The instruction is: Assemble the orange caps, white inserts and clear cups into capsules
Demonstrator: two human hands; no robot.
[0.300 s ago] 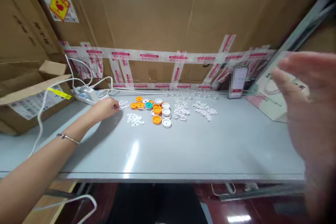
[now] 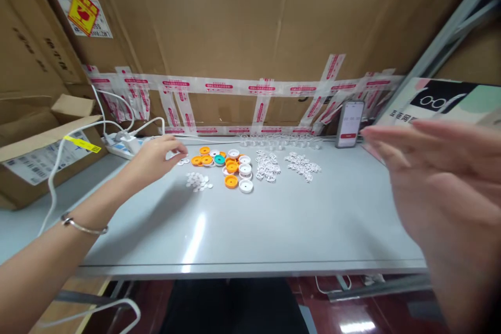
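Note:
My left hand [image 2: 162,155] is above the left part of the table, its thumb and fingertips drawn together in a pinch. Whatever may be between them is too small to make out. Just beyond its fingertips is a small group of white pieces [image 2: 183,161], with a pile of small white discs [image 2: 198,181] nearer me. My right hand [image 2: 446,182] is raised close to the camera at the right, fingers stretched out, holding nothing visible. Between the hands are orange round cups [image 2: 231,181], white round cups [image 2: 246,186] and one teal round piece [image 2: 219,159].
Two piles of white openwork parts [image 2: 267,167] and a row of clear pieces [image 2: 279,141] lie farther right. A phone [image 2: 349,124] leans at the back. A power strip [image 2: 121,148] with white cables and an open carton [image 2: 43,156] stand left; a printed box [image 2: 442,104] stands right.
My left hand has lifted a little off the table and moved slightly right. My right hand has come lower and further left into view. The camera view has shifted slightly.

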